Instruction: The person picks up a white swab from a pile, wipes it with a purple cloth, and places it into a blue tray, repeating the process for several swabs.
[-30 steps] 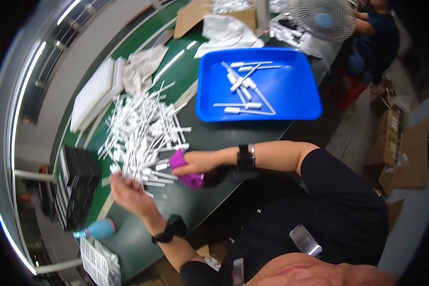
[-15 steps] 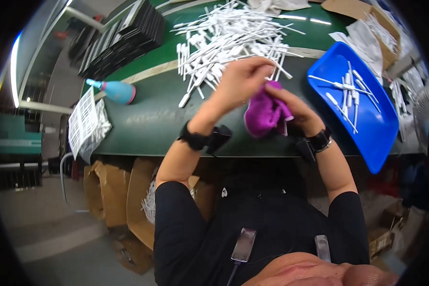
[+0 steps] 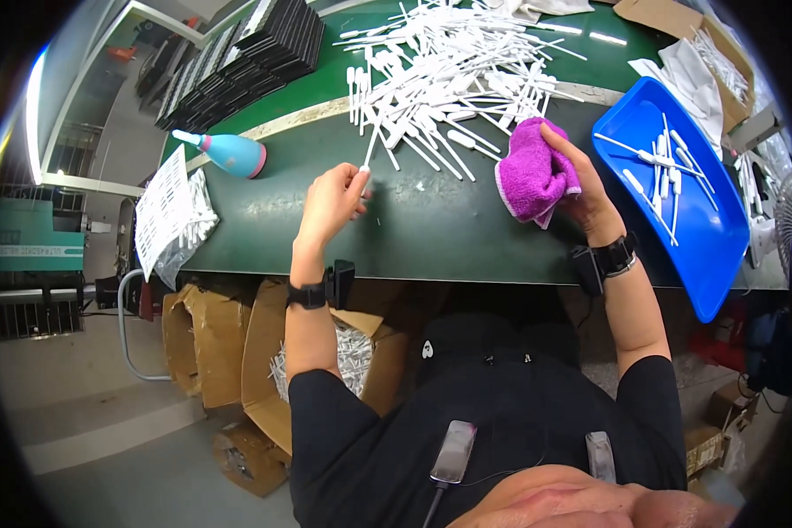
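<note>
My left hand [image 3: 330,204] pinches one thin white plastic stick [image 3: 371,148] at the near edge of a large heap of white sticks [image 3: 453,66] on the green table [image 3: 414,233]. A folded purple cloth [image 3: 533,173] sits in my right hand [image 3: 583,189], just right of the heap. To the right of that hand, a blue tray [image 3: 717,251] holds several white sticks [image 3: 660,167]. Both wrists wear black bands.
A light blue squeeze bottle with a pink tip [image 3: 229,152] lies at the table's left. Printed sheets and a bag of sticks [image 3: 174,216] sit at the left end, black trays [image 3: 238,62] behind. Open cardboard boxes [image 3: 238,352] stand under the table.
The view has shifted over the table. My hands, which were together on the purple cloth, have parted: the left now holds one stick by the heap, the right keeps the cloth.
</note>
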A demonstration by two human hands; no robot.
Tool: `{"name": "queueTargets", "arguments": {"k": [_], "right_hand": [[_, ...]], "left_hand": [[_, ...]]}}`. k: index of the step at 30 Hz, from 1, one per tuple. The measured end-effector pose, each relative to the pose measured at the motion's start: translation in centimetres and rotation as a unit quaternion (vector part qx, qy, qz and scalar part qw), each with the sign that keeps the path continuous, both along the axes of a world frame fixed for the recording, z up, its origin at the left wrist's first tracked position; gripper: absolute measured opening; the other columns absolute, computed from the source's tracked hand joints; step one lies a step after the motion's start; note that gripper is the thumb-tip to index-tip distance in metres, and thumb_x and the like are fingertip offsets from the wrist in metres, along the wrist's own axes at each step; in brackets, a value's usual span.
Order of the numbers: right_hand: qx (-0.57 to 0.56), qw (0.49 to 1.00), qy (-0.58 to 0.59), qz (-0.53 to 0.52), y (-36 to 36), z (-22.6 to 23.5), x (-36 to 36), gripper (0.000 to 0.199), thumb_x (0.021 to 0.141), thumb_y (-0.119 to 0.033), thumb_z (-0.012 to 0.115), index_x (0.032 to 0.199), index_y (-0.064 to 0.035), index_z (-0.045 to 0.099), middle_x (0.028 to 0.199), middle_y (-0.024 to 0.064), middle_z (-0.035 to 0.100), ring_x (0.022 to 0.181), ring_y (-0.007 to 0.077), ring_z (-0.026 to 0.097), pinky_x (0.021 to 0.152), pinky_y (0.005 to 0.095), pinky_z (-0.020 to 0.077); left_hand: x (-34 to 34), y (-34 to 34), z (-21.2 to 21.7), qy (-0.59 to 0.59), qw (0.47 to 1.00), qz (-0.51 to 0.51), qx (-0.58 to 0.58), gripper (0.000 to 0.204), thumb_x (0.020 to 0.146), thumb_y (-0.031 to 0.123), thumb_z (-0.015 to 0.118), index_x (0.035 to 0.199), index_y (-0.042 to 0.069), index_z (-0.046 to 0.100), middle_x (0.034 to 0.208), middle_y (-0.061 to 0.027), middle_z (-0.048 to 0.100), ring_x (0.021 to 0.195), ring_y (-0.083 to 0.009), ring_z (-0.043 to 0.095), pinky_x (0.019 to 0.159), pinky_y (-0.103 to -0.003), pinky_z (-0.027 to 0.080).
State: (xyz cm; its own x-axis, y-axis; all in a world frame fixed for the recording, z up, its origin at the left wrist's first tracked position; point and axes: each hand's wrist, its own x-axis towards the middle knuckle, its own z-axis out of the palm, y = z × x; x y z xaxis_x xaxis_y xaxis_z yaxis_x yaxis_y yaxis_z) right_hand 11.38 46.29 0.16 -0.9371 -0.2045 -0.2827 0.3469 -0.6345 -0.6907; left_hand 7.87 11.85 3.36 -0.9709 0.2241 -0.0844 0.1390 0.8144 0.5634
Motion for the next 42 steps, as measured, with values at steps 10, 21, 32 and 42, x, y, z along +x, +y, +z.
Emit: {"name": "queueTargets", "arguments": {"k": [10, 21, 32, 42], "right_hand": [[-0.117, 0.992, 0.034, 0.003, 0.7, -0.8, -0.9, 0.035, 0.095, -0.032, 0.051, 0.113, -0.0022, 0.056, 0.104, 0.0107, 0.064, 0.093, 0.0193, 0.064, 0.085, 0.0337, 0.052], [-0.173, 0.984, 0.028, -0.015, 0.3, 1.3, -0.5, 0.039, 0.097, -0.035, 0.046, 0.118, -0.0027, 0.054, 0.111, 0.0104, 0.063, 0.101, 0.0204, 0.062, 0.092, 0.0369, 0.0491], [-0.186, 0.966, 0.169, -0.067, 1.2, -2.1, -0.1, 0.038, 0.098, -0.039, 0.044, 0.116, -0.0076, 0.054, 0.104, 0.0059, 0.064, 0.095, 0.0155, 0.062, 0.085, 0.0312, 0.0499], [0.035, 0.947, 0.143, -0.286, 0.4, -2.6, -1.2, 0.03, 0.098, -0.031, 0.047, 0.113, -0.0062, 0.054, 0.1, 0.0047, 0.064, 0.09, 0.0139, 0.063, 0.081, 0.0295, 0.0507]], "left_hand": [[-1.4, 10.3, 0.5, -0.168, 0.831, -0.001, 0.531, 0.019, 0.094, 0.023, 0.052, 0.094, 0.004, 0.055, 0.065, 0.0017, 0.047, 0.042, -0.0037, 0.036, 0.037, -0.018, 0.024], [-1.4, 12.8, -1.6, -0.203, 0.79, 0.013, 0.579, 0.018, 0.094, 0.021, 0.051, 0.091, 0.005, 0.057, 0.061, 0.0034, 0.045, 0.043, -0.0026, 0.034, 0.039, -0.018, 0.023], [2.3, 16.2, -1.0, -0.45, 0.791, -0.22, 0.352, 0.024, 0.096, 0.027, 0.05, 0.088, 0.006, 0.057, 0.064, 0.0045, 0.05, 0.046, -0.0041, 0.041, 0.04, -0.019, 0.03], [3.8, 16.5, -4.3, 0.0, 0.945, -0.23, 0.232, 0.017, 0.09, 0.018, 0.059, 0.085, 0.003, 0.054, 0.053, -0.0052, 0.053, 0.045, -0.0149, 0.05, 0.041, -0.029, 0.035]]}}
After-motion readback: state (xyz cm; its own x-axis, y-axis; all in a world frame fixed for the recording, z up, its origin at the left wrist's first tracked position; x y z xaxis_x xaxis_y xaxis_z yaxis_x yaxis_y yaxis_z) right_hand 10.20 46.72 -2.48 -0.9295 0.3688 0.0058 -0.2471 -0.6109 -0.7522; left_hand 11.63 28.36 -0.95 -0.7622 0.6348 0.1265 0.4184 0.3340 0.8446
